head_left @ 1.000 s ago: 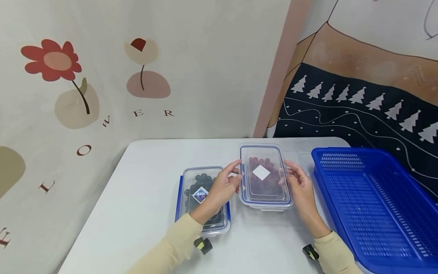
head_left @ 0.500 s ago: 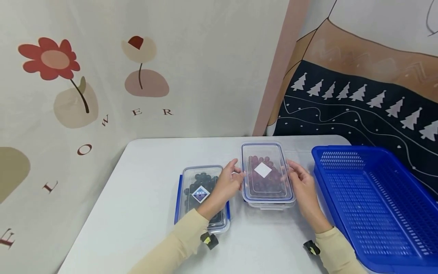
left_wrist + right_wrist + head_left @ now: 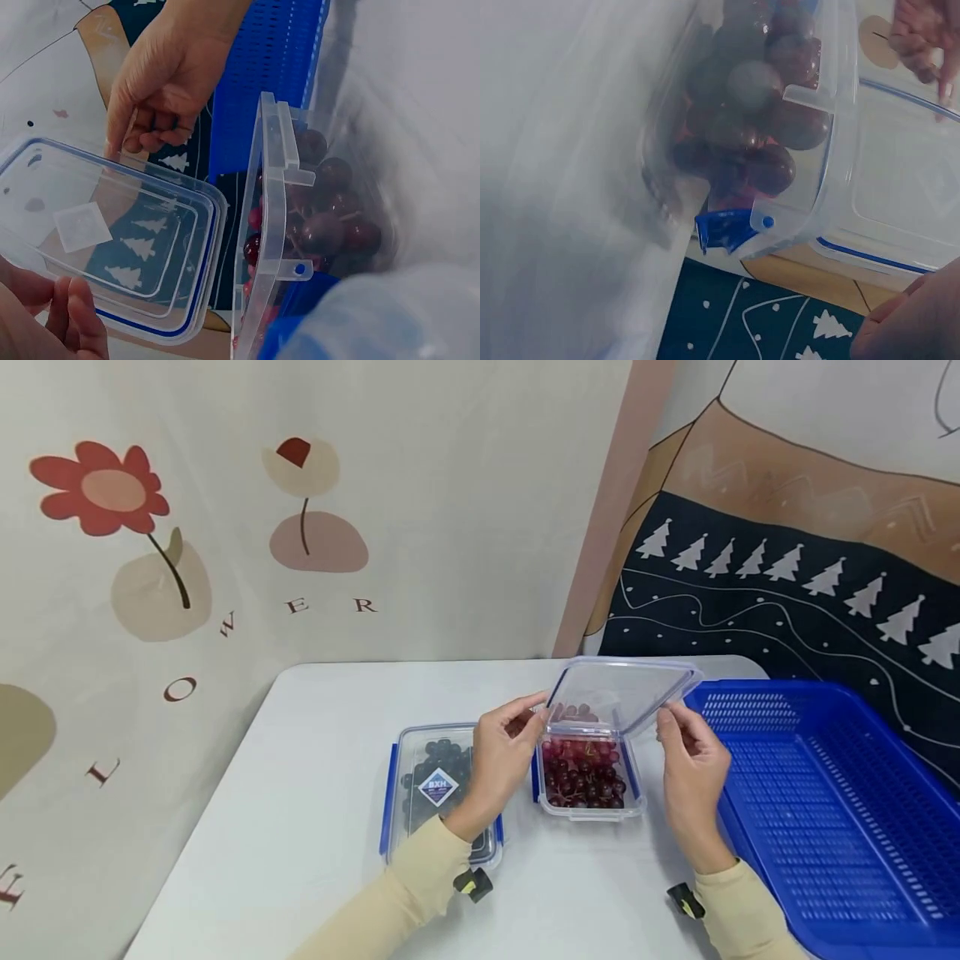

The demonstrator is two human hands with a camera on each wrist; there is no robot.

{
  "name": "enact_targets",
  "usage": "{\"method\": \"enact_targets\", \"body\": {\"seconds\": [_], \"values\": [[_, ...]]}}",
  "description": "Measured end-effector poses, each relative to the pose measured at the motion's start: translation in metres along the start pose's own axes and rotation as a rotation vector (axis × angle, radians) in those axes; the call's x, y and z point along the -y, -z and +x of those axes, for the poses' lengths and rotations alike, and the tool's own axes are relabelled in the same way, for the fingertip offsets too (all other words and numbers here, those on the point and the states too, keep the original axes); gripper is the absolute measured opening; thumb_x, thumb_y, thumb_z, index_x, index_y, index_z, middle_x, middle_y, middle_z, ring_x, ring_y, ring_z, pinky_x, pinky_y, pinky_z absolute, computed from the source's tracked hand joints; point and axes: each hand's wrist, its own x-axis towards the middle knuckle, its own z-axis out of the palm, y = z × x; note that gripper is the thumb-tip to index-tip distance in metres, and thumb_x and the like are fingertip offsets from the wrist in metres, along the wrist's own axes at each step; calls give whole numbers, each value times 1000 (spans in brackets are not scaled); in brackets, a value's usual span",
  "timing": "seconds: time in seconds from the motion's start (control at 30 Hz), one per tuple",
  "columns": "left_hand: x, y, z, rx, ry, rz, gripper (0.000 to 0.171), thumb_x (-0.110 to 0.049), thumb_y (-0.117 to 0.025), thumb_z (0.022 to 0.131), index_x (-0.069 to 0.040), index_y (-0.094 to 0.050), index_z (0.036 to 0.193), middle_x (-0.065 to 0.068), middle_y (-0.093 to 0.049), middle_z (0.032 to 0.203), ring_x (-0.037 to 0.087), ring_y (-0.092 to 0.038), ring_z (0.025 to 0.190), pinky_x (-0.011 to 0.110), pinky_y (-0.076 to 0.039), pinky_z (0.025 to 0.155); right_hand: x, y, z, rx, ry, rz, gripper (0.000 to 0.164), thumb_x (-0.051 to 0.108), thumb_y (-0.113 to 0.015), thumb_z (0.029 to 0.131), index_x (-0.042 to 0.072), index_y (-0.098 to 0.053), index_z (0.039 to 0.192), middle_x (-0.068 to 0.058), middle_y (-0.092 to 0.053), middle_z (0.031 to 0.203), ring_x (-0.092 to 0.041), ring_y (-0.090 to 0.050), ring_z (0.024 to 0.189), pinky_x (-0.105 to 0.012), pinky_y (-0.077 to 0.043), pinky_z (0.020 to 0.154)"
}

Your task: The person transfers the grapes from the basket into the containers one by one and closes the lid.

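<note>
A clear lid (image 3: 618, 685) with a blue seal is tilted up, its front edge raised above a clear food container (image 3: 592, 814). Dark red grapes (image 3: 585, 781) fill that container. At the lid's left edge, my left hand (image 3: 502, 756) grips with thumb and fingers. My right hand (image 3: 693, 768) pinches the opposite edge. The left wrist view shows a white diamond sticker (image 3: 82, 227) on the lid between both hands. A blue side latch (image 3: 731, 229) hangs down from the container in the right wrist view.
Left of the grapes stands a second lidded container (image 3: 408, 814) with dark grapes and a BXH label (image 3: 438, 787), partly behind my left forearm. A large blue plastic basket (image 3: 832, 827) fills the right side. All stand on a white table (image 3: 315, 760) against a printed backdrop.
The lid has gone from lying flat over the container to tilted up with its front edge raised, uncovering the red grapes. My right hand has moved right and turned with it.
</note>
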Motion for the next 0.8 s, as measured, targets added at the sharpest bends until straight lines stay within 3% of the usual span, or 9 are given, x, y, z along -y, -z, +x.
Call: {"method": "enact_targets", "body": {"seconds": [0.07, 0.13, 0.27, 0.3, 0.43, 0.57, 0.63, 0.7, 0.8], "values": [[0, 1, -1, 15, -15, -18, 28, -2, -65, 108, -4, -79, 132, 10, -78, 95, 29, -74, 85, 25, -58, 73, 0, 2, -1, 17, 24, -11, 21, 3, -67, 108, -12, -76, 120, -1, -77, 99, -11, -66, 84, -18, -53, 78], [1, 1, -2, 28, 2, -27, 30, -3, -60, 110, -3, -77, 134, 12, -79, 102, 27, -76, 89, 30, -61, 78, 0, 4, -2, 35, 7, 1, 23, -2, -60, 109, -13, -76, 120, 0, -79, 103, -11, -69, 87, -19, -53, 79], [7, 1, -3, 59, 78, 32, 32, -15, -62, 111, -3, -72, 139, 10, -76, 114, 21, -73, 96, 36, -61, 84, -4, 8, -4, 88, -132, 33, 36, -1, -45, 111, -10, -75, 130, -5, -79, 120, -13, -70, 101, -21, -53, 87], [9, 1, -3, 80, 96, 66, 35, -18, -64, 110, -2, -70, 141, 10, -75, 115, 21, -71, 97, 36, -60, 85, -5, 9, -5, 113, -180, 19, 38, 1, -44, 112, -9, -74, 133, -8, -77, 123, -14, -69, 111, -21, -51, 95], [15, -1, -6, 185, 121, 249, 58, -17, -73, 103, 5, -57, 154, 9, -64, 108, 18, -62, 91, 28, -54, 76, -7, 12, -7, 312, -330, -176, 44, 13, -51, 114, 0, -59, 155, -17, -64, 148, -20, -60, 129, -21, -45, 104], [18, -4, -10, 262, 170, 375, 71, -12, -75, 101, 13, -44, 159, 14, -56, 110, 19, -55, 84, 30, -50, 68, -12, 14, -11, 498, -353, -402, 56, 18, -55, 114, 3, -43, 166, -26, -52, 160, -38, -56, 141, -41, -46, 114], [20, -6, -12, 284, 206, 420, 74, -12, -75, 101, 14, -40, 161, 20, -55, 120, 23, -58, 91, 37, -55, 76, -14, 14, -13, 539, -340, -472, 57, 19, -55, 113, 2, -42, 166, -28, -51, 160, -44, -55, 143, -52, -46, 115], [22, -9, -12, 307, 241, 452, 75, -12, -73, 103, 14, -35, 163, 27, -52, 134, 31, -61, 108, 47, -57, 92, -15, 14, -15, 558, -325, -526, 58, 20, -56, 113, 3, -42, 167, -29, -51, 160, -46, -56, 141, -57, -46, 114], [24, -13, -13, 345, 263, 498, 74, -13, -67, 106, 14, -30, 165, 31, -45, 149, 40, -52, 132, 55, -48, 111, -15, 14, -17, 572, -296, -578, 58, 21, -54, 114, 3, -40, 168, -31, -51, 159, -48, -58, 139, -59, -47, 113]]}}
